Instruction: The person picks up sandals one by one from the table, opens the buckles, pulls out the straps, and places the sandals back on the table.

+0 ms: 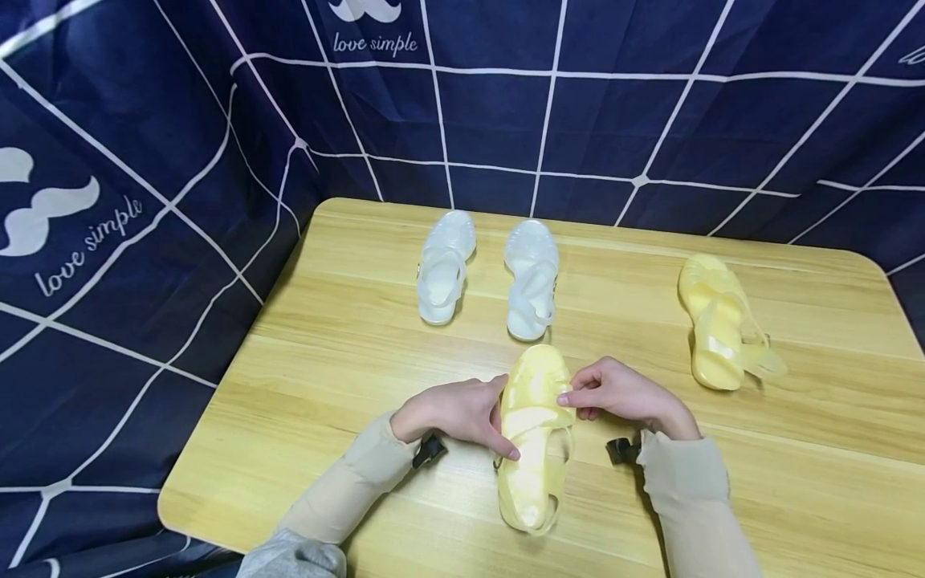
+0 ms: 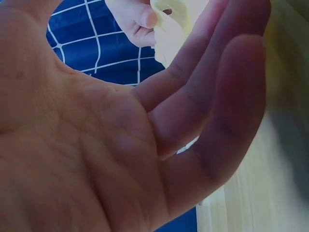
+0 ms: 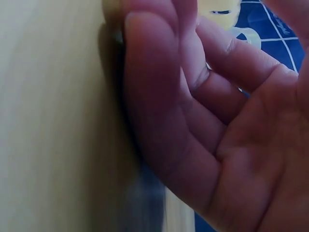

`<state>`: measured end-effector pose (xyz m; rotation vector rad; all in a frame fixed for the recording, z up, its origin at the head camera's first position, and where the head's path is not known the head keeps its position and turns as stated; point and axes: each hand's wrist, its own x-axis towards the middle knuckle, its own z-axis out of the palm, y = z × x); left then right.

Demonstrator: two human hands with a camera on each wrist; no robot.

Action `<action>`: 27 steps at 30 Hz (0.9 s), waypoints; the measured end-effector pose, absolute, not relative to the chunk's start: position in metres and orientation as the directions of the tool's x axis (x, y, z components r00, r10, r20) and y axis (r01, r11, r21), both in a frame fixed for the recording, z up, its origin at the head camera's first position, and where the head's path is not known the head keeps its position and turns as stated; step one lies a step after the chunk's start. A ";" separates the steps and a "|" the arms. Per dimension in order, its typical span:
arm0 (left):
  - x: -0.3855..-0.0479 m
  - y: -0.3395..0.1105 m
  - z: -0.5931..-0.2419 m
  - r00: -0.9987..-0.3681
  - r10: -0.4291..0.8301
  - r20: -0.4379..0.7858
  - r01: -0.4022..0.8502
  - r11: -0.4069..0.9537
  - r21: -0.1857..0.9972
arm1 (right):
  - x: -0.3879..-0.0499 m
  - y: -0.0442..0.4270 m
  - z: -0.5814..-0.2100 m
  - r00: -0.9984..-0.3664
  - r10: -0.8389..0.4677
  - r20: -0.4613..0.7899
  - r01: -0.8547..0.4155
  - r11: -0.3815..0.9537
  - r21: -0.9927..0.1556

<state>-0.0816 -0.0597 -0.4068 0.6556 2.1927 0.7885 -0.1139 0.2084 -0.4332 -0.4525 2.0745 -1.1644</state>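
Observation:
One yellow sandal (image 1: 536, 384) lies between the two hands in the head view, toe pointing away. The left hand (image 1: 462, 412) grips its left side, thumb over the insole and the other fingers hidden. At the right edge of the toe part, the right hand (image 1: 625, 393) pinches with thumb and fingers. The left wrist view shows the left palm (image 2: 111, 135) with curved fingers, and the pale yellow sandal (image 2: 169, 38) beyond. Curled fingers of the right hand (image 3: 231, 121) fill much of the right wrist view, with a yellow sandal part (image 3: 219, 14) at the top.
Two whitish clear sandals (image 1: 442, 273) (image 1: 531, 277) stand side by side near the back of the wooden table (image 1: 325, 345). Another yellow sandal (image 1: 715, 337), its strap spread out, lies at the right. A dark blue patterned cloth (image 1: 491, 120) hangs behind and left of the table.

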 end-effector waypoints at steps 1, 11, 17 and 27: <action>-0.082 -0.060 -0.407 -0.623 0.643 -0.445 0.214 0.688 0.693 | -0.114 0.208 -0.433 -0.692 -0.595 -0.408 0.031 0.540 -0.841; -0.084 -0.060 -0.408 -0.625 0.623 -0.470 0.211 0.714 0.667 | -0.113 0.206 -0.429 -0.702 -0.571 -0.426 0.029 0.574 -0.818; -0.083 -0.060 -0.407 -0.627 0.624 -0.467 0.215 0.714 0.666 | -0.113 0.206 -0.430 -0.701 -0.571 -0.427 0.019 0.584 -0.812; -0.082 -0.061 -0.404 -0.632 0.625 -0.457 0.261 0.728 0.634 | -0.112 0.207 -0.425 -0.716 -0.568 -0.406 -0.024 0.601 -0.799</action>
